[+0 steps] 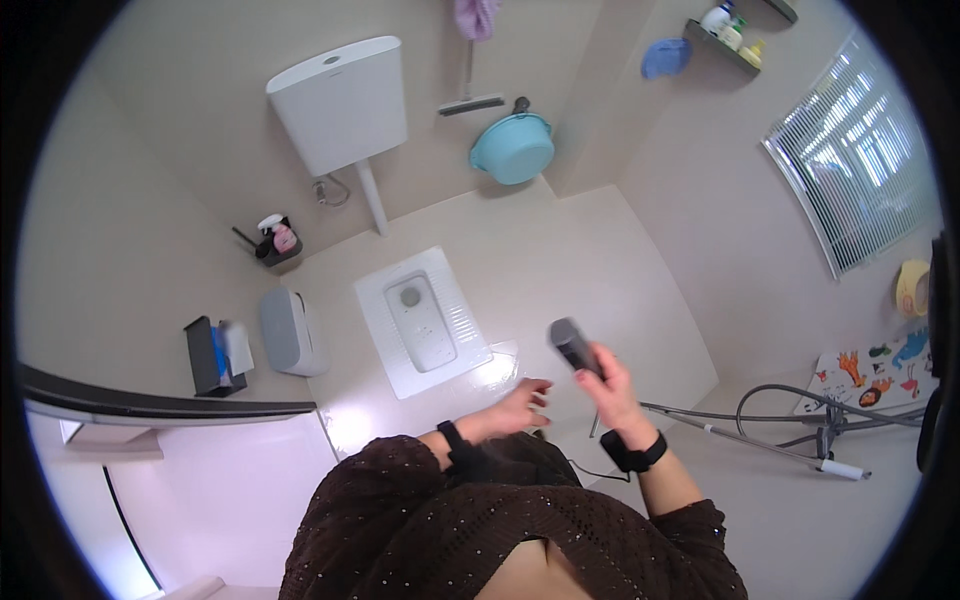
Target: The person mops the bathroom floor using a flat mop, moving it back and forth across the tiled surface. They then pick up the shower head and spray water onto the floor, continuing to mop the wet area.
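Note:
A dark grey, rounded handheld tool (573, 345) is in the grip of my right hand (613, 386), its blurred wide end tilted up and left; its exact kind is unclear. My left hand (521, 409) hovers in front of my body with fingers apart and nothing in it. Ahead and to the left of both hands, a white ceramic squat toilet (420, 322) is set in the pale floor. Small dark specks dot its basin, and a wet, shiny patch (499, 370) lies at its near right corner.
A cistern (341, 105), turquoise basin (516, 148) and squeegee (471, 103) are along the far wall. At left stand a lidded bin (289, 330) and a caddy (279, 255) with a spray bottle. Grey hoses and a shower bar (827, 427) extend at right.

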`<move>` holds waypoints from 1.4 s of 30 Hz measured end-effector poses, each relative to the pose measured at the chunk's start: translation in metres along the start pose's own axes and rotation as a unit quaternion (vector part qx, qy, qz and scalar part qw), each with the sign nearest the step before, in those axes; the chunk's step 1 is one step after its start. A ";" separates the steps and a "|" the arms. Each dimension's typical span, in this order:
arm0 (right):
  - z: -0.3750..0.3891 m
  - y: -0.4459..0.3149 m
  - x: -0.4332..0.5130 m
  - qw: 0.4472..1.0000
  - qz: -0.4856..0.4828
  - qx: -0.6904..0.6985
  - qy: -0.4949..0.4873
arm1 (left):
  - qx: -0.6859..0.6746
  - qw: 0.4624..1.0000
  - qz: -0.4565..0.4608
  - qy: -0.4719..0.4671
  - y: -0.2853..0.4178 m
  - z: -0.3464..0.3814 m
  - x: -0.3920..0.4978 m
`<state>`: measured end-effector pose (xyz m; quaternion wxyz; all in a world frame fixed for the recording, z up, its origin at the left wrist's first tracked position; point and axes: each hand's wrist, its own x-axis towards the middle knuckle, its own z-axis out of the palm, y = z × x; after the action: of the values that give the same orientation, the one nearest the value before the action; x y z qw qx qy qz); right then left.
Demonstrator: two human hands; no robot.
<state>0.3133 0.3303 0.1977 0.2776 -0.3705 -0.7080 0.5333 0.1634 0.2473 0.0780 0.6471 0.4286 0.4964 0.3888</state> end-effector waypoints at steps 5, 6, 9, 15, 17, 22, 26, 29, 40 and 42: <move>-0.050 0.013 0.005 0.988 0.103 0.101 -0.052 | 0.197 0.950 -0.049 0.238 -0.104 -0.091 -0.087; -0.060 0.018 0.006 0.989 0.113 0.089 -0.045 | 0.189 0.939 -0.074 0.279 -0.128 -0.105 -0.109; -0.089 0.028 0.009 0.992 0.113 0.060 0.016 | 0.233 0.876 -0.153 0.393 -0.196 -0.131 -0.183; -0.142 0.020 -0.007 0.977 0.144 0.154 0.042 | 0.449 0.808 -0.258 0.281 -0.303 -0.129 -0.290; -0.158 0.017 -0.015 0.967 0.142 0.200 0.069 | 0.669 0.684 -0.156 0.246 -0.330 -0.129 -0.303; -0.170 0.025 -0.037 0.962 0.169 0.211 0.044 | 0.667 0.666 -0.091 0.322 -0.344 -0.123 -0.292; -0.168 0.032 -0.048 0.966 0.153 0.206 0.015 | 0.137 0.841 -0.058 0.520 -0.321 -0.099 -0.271; -0.167 0.035 -0.048 0.957 0.142 0.252 0.024 | 0.005 0.837 -0.100 0.538 -0.299 -0.090 -0.267; -0.153 0.043 -0.023 0.961 0.092 0.260 -0.004 | -0.114 0.796 -0.193 0.563 -0.269 -0.059 -0.280; -0.152 0.042 -0.016 0.966 0.076 0.247 -0.001 | -0.118 0.794 -0.194 0.564 -0.268 -0.055 -0.283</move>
<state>0.4521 0.4077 0.1993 0.3184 -0.3428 -0.5239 0.7118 0.0728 -0.0943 -0.0942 0.3593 -0.0520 0.7968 0.4830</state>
